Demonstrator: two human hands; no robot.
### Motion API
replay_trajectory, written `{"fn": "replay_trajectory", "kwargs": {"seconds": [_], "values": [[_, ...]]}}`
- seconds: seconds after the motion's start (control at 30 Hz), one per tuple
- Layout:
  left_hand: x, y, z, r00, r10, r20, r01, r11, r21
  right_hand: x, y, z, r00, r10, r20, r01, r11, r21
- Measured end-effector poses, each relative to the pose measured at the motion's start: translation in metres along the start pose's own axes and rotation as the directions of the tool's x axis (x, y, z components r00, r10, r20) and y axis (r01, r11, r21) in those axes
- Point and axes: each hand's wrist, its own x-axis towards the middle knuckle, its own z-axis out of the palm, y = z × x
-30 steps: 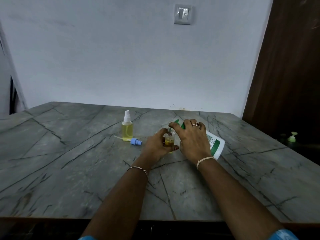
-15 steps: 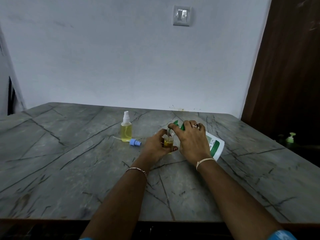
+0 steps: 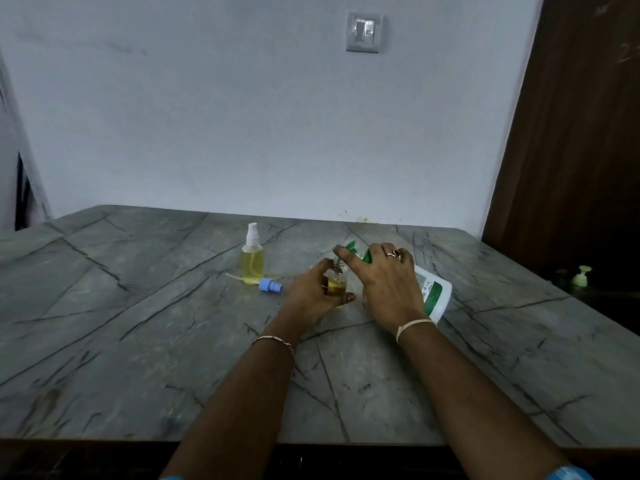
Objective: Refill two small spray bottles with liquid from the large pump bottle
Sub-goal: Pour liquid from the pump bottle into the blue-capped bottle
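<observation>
My left hand (image 3: 311,294) grips a small open spray bottle (image 3: 336,282), upright on the grey table (image 3: 138,341) and partly filled with yellow liquid. My right hand (image 3: 382,282) holds the large white pump bottle (image 3: 433,292), which is tilted so its green pump head (image 3: 353,249) points at the small bottle's open neck; my forefinger lies along the pump. A second small spray bottle (image 3: 252,259) with a white sprayer stands to the left, full of yellow liquid. A blue spray cap (image 3: 270,285) with its tube lies beside it.
The table runs back to a white wall with a light switch (image 3: 363,31). A brown door (image 3: 571,133) stands at the right. A small green pump dispenser (image 3: 581,276) sits in the dark area beyond the table's right edge.
Both hands and bottles have stayed in nearly the same place. The view has shifted slightly; the liquid level in the held bottle looks about the same.
</observation>
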Motion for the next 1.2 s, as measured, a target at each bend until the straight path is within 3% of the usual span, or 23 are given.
{"fn": "replay_trajectory", "kwargs": {"seconds": [1.2], "values": [[-0.0021,0.0025,-0.0018,1.0,0.017,0.013,-0.017,1.0,0.013,0.0053,-0.0027,-0.0038,0.998,0.032,0.053,-0.034,0.998,0.048]]}}
